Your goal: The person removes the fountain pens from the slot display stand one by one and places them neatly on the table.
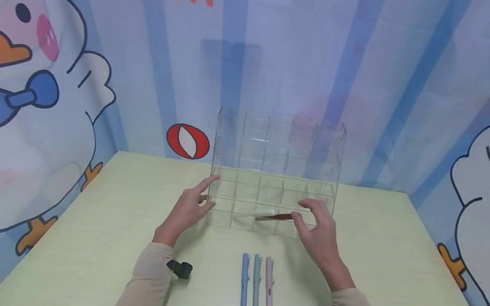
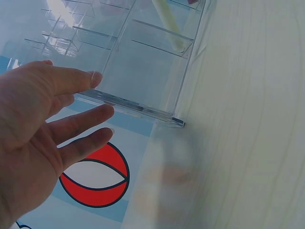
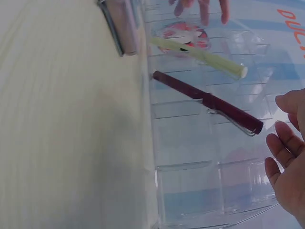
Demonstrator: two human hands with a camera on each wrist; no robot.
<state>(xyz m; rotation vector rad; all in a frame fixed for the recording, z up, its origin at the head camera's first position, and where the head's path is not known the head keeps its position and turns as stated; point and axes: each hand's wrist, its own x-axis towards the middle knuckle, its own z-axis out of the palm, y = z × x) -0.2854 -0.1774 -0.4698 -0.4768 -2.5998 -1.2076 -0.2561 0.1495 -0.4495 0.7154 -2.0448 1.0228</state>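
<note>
A clear acrylic rack [image 1: 268, 204] with rows of compartments stands at the table's back edge. My left hand [image 1: 185, 211] is at its left side, thumb by the front edge and fingers spread along the side panel. My right hand [image 1: 319, 236] hovers before the rack's right part, fingers bent loosely, with nothing in its grasp. Just past its fingertips, a dark red pen [image 3: 207, 100] with a metal clip lies slanted in a lower compartment. Beside that rests a pale yellow pen [image 3: 205, 58], likewise slanted, in the compartment to the left.
Three capped pens lie side by side on the table in front of the rack: a blue pen [image 1: 244, 288], a grey-green pen [image 1: 256, 289] and a pinkish-lilac pen [image 1: 269, 293]. A printed curtain [image 1: 285, 51] hangs behind the pale table [image 1: 101, 237].
</note>
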